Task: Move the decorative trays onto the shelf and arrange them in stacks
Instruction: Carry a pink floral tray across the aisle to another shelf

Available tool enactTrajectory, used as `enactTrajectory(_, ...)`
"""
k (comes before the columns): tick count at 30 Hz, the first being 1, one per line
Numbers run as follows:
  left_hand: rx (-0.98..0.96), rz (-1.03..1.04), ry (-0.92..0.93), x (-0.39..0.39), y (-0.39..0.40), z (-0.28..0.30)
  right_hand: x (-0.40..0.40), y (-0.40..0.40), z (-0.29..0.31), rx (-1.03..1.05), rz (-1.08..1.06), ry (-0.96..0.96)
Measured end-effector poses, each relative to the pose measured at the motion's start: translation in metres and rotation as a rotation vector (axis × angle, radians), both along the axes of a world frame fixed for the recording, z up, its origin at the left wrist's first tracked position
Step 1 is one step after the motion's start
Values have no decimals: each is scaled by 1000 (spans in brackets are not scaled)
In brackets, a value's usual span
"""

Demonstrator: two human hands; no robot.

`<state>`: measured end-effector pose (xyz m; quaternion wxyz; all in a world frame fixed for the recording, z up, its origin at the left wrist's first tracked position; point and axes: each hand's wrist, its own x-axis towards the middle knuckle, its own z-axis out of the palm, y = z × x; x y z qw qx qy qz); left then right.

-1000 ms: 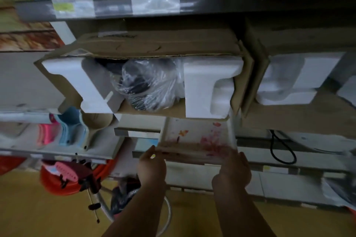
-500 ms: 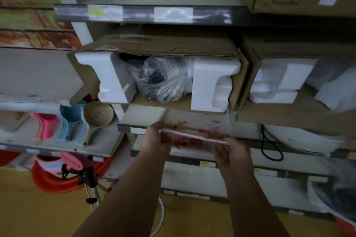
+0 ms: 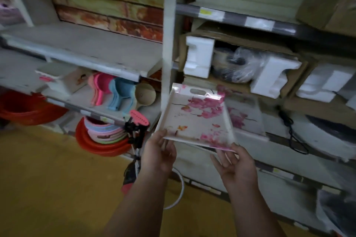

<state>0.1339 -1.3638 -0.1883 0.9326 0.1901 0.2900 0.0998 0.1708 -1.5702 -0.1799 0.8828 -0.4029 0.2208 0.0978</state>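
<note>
A: Hands?
B: Left hand [image 3: 159,155] at 7 o'clock of the floral tray [image 3: 196,119], fingers [image 3: 166,141] pinching its near-left corner. Right hand [image 3: 236,167] at 5 o'clock, fingers spread wide under the near-right edge.
A: Tray position?
B: Tilted in the air, just in front of the shelf [image 3: 250,134]. A second floral tray [image 3: 243,114] lies on that shelf at 2 o'clock, beneath the cardboard box [image 3: 238,84].
</note>
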Motion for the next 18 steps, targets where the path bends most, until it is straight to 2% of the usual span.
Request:
enactTrajectory(10,-28,347,56,-183,118,23,-113,151,11,-73,306,-77)
enactTrajectory(18,-104,760,118,-299,193,12,-176,273,8,-59,641,-3)
